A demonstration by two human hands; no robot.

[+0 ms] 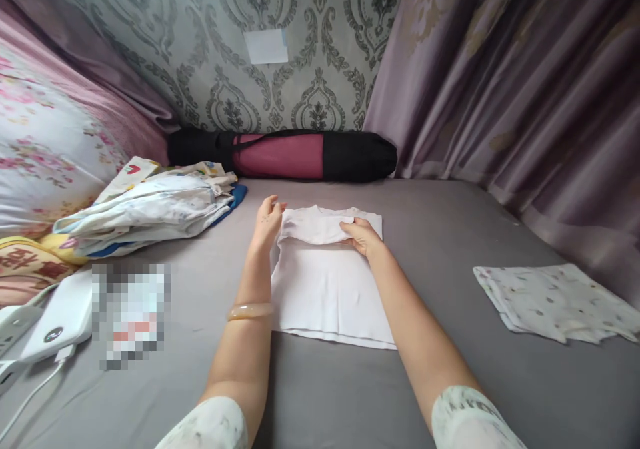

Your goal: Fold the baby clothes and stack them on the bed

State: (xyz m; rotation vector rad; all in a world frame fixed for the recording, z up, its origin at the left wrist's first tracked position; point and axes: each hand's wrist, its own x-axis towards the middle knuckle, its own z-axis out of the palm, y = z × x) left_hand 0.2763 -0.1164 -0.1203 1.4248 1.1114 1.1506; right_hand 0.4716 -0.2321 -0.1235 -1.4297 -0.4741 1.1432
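A white shirt lies flat on the grey bed sheet in front of me, with a band of its cloth raised and folded over near the neckline. My right hand pinches the right part of this raised band, thumb on top. At the upper left edge of the shirt is my left hand, its fingers curled at the end of the same band. Its grip on the cloth is partly hidden behind the hand. A pale bangle circles my left forearm.
Rumpled clothes are heaped at the left, near a floral pillow. A white power bank with a cable lies below them. To the right rests a folded patterned garment. A black and maroon long bag lies along the wall.
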